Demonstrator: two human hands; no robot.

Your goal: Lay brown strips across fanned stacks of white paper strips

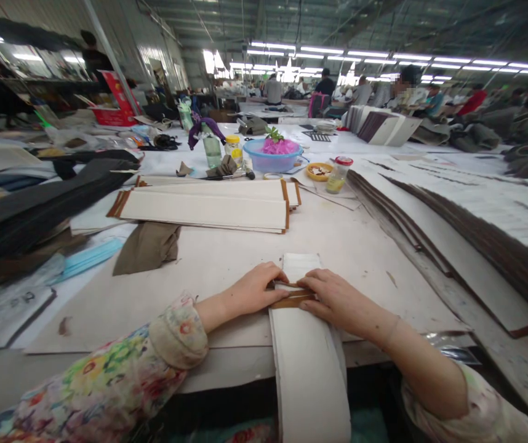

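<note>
A long white strip (pixel 308 363) lies on the table in front of me and hangs over the near edge toward my lap. A narrow brown band (pixel 294 300) crosses it. My left hand (pixel 255 289) presses down on the strip's left side with fingers curled onto the band. From the right, my right hand (pixel 333 295) rests on the same band, its fingers laid flat and pressing. A short end of the white strip (pixel 298 266) shows beyond my fingers.
A stack of white strips with brown edges (pixel 204 206) lies further back. Overlapped dark-edged sheets (pixel 467 227) fan along the right. A brown cloth (pixel 148 246), a blue basin (pixel 273 157), jars (pixel 338 175) and black material (pixel 37 209) surround them. Other people work at the far tables.
</note>
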